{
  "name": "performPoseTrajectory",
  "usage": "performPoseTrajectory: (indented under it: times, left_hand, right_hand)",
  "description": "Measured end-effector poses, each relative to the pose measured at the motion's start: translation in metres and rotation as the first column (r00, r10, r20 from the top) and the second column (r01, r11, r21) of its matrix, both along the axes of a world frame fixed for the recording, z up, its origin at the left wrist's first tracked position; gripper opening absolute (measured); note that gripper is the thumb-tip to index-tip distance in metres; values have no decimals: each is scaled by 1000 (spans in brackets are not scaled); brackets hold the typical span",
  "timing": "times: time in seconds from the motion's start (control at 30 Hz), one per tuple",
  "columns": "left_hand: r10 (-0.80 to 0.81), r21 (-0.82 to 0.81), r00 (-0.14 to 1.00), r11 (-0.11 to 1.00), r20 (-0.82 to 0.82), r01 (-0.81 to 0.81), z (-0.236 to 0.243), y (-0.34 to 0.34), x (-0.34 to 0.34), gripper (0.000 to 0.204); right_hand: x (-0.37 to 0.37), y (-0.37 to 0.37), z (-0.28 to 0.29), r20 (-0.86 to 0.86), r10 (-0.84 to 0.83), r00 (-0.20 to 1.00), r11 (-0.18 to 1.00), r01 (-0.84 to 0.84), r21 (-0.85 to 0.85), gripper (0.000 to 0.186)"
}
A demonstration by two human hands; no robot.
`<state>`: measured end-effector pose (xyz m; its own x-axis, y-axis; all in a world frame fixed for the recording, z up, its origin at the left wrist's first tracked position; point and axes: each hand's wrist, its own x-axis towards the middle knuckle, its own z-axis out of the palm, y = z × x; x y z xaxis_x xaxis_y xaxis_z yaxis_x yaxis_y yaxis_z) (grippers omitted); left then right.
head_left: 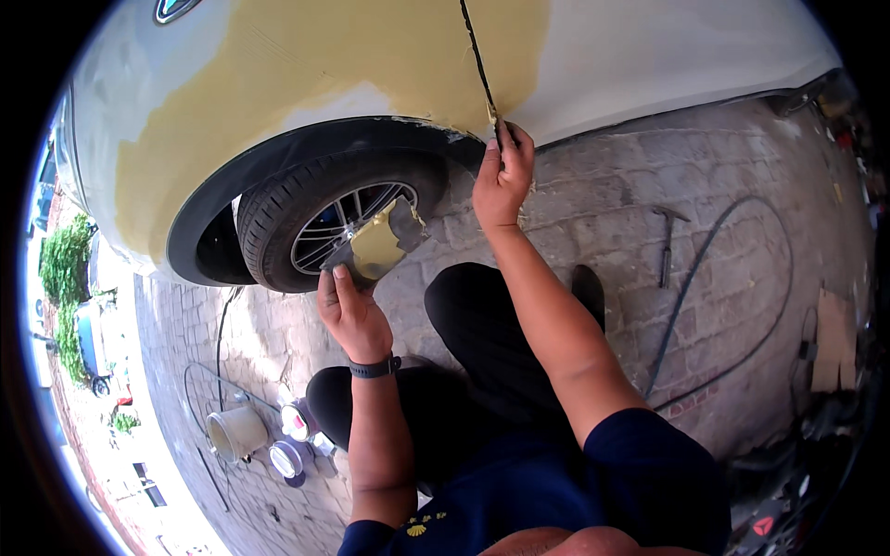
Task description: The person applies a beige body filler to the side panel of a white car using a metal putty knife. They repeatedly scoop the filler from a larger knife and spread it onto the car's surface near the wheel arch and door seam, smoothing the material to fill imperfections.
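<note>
My left hand [356,318] is closed on the edge of a dark, flat mixing plate bearing a smear of yellow body filler [377,245]. That plate is held in front of the wheel [348,221]. My right hand [505,178] pinches a small dark spreader [501,134], mostly hidden by the fingers. It is at the lower end of the gap between the car's fender and door, where some filler clings. A broad coat of yellow filler [278,65] covers the white fender [199,176] above the wheel arch and reaches onto the door [630,65].
On the paving to the right lie a hammer [666,246] and a looped black hose [783,269]. A flat piece of cardboard [833,341] is beyond them. At lower left stand a whitish bucket [237,433] and two tins, one with a pale lid [286,459].
</note>
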<state>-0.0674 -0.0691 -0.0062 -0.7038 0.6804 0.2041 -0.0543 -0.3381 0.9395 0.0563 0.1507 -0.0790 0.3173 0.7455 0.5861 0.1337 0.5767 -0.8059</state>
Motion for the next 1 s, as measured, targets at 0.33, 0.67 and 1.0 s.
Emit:
performPoseTrajectory:
  times: [0.33, 0.67, 1.0]
  left_hand:
    - [-20, -30, 1000, 999, 21, 21, -9, -5, -7, 28]
    - [-15, 6, 999, 1000, 47, 14, 0, -7, -6, 26]
    - [-17, 12, 998, 1000, 63, 16, -5, -6, -8, 24]
  right_hand:
    - [-7, -18, -17, 182, 152, 972, 986, -162, 42, 36]
    - [-20, -5, -11, 29, -17, 999, 1000, 18, -20, 34]
    - [20, -10, -5, 142, 168, 975, 985, -170, 2, 30]
